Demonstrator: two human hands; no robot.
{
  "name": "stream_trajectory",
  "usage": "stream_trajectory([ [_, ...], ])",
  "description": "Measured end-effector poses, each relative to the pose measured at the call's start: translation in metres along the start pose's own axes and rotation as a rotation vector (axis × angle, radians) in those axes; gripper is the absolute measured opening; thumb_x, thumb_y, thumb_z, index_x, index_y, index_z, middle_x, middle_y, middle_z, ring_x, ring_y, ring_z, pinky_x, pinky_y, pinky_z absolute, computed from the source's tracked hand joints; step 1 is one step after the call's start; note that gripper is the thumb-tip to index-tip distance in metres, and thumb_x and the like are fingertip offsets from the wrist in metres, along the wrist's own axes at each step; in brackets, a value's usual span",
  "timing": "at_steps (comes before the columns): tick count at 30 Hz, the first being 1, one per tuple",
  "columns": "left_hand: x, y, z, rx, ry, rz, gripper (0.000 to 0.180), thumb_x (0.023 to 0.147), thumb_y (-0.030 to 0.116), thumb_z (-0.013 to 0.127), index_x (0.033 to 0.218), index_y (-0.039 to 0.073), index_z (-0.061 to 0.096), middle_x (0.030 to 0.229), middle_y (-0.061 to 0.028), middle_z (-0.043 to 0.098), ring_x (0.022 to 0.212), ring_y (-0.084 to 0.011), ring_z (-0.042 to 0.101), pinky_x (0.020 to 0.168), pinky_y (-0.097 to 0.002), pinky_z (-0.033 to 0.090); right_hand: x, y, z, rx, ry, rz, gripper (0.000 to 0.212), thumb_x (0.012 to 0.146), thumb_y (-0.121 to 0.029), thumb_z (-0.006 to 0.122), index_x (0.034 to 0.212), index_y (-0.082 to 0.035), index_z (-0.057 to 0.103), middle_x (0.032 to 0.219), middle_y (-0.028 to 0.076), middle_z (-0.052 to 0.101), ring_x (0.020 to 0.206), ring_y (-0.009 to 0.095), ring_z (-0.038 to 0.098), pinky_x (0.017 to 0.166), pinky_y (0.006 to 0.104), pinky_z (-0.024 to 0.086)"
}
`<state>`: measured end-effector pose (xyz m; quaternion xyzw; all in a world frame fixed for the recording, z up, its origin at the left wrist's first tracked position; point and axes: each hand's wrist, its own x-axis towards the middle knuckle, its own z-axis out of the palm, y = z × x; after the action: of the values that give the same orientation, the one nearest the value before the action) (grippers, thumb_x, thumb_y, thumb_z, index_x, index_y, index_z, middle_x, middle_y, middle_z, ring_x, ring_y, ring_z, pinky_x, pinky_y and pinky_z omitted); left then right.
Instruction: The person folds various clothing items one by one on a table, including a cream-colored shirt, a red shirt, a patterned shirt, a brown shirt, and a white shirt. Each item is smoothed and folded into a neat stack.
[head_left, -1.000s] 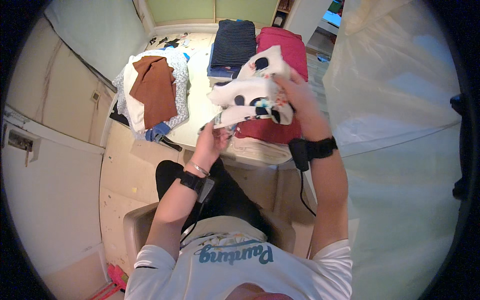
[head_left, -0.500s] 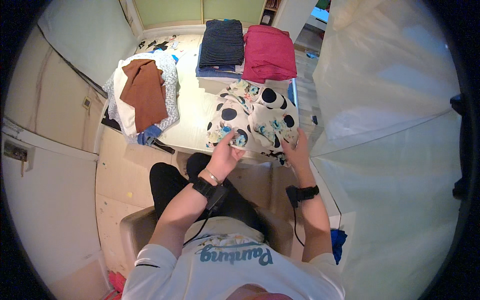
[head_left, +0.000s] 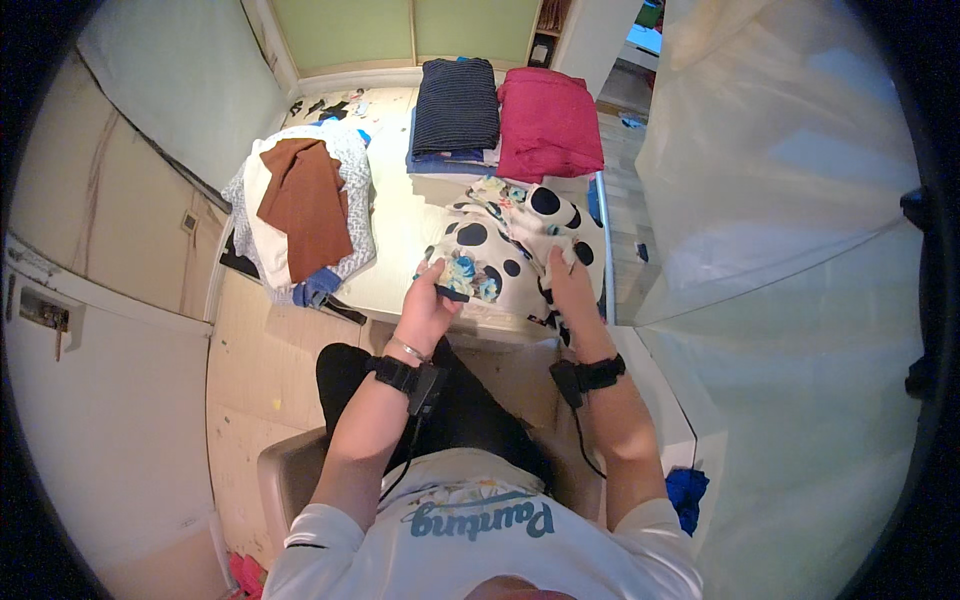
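Observation:
A white garment with large black dots and blue flowers (head_left: 510, 268) lies rumpled on the near right part of the table. My left hand (head_left: 430, 303) has its fingers closed on the garment's near left edge, where a dark patch of cloth shows by the fingertips. On the garment's right side, my right hand (head_left: 572, 288) pinches a fold of the cloth between thumb and fingers. Part of the near edge hangs down by my right wrist. The garment's exact kind cannot be made out while it is bunched.
Behind the garment, on the white table (head_left: 392, 225), stand a dark striped folded stack (head_left: 457, 105) and a red folded cloth (head_left: 548, 122). At left lies a loose pile with a brown garment (head_left: 305, 205) on top. A translucent sheet (head_left: 770, 190) hangs at right.
My right hand has moved inward from the garment's right edge and now grips a fold over the cloth. My left hand has shifted a little left along the near edge. The view has shifted slightly.

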<state>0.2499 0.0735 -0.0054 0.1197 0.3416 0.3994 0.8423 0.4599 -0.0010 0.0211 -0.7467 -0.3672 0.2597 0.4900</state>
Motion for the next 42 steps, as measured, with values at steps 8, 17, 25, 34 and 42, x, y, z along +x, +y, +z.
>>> stream_trajectory([
  [8,0.014,0.004,-0.024,-0.219,-0.069,-0.077,0.036,0.101,0.028,0.045,0.129,0.007,0.051,0.124,-0.0107,0.059,0.111,-0.0264,0.059,0.096,-0.0438,0.049,0.004,-0.071,0.046,0.165,-0.201,-0.431,0.051,0.088,-0.036,0.062,0.119,0.005,0.057,0.114,0.025,0.062,0.106,0.040,0.058,0.091,0.0415,0.045],
  [17,0.033,0.028,-0.027,0.126,-0.094,0.012,0.054,0.089,0.028,0.067,0.132,0.003,0.045,0.121,-0.0108,0.060,0.108,-0.0222,0.061,0.091,-0.0369,0.050,-0.006,-0.009,0.053,-0.149,-0.206,-0.739,0.059,0.080,-0.033,0.072,0.126,-0.002,0.053,0.125,0.021,0.057,0.119,0.038,0.051,0.101,0.0452,0.039],
  [25,0.037,0.051,0.005,0.470,-0.074,0.016,0.048,0.081,0.001,0.055,0.127,-0.006,0.045,0.114,-0.0163,0.061,0.097,-0.0227,0.064,0.080,-0.0334,0.055,-0.003,0.039,-0.021,0.165,-0.070,0.345,0.027,0.089,-0.014,0.064,0.110,0.004,0.064,0.102,0.010,0.068,0.092,0.016,0.063,0.082,0.0316,0.050],
  [34,0.024,0.065,0.071,0.420,-0.228,0.194,0.039,0.088,0.004,0.050,0.126,-0.004,0.049,0.113,-0.0136,0.063,0.096,-0.0226,0.065,0.082,-0.0324,0.054,0.019,0.002,-0.043,0.334,-0.021,0.000,0.042,0.095,-0.022,0.056,0.131,0.000,0.049,0.123,0.012,0.059,0.110,0.021,0.055,0.096,0.0341,0.042],
  [42,0.043,0.025,0.037,0.720,-0.092,0.099,0.039,0.087,0.006,0.055,0.123,-0.008,0.050,0.114,-0.0149,0.063,0.098,-0.0225,0.063,0.086,-0.0319,0.050,0.035,0.054,-0.074,-0.187,-0.009,0.065,0.044,0.090,-0.029,0.060,0.120,0.002,0.056,0.106,0.015,0.066,0.096,0.022,0.062,0.084,0.0319,0.048],
])
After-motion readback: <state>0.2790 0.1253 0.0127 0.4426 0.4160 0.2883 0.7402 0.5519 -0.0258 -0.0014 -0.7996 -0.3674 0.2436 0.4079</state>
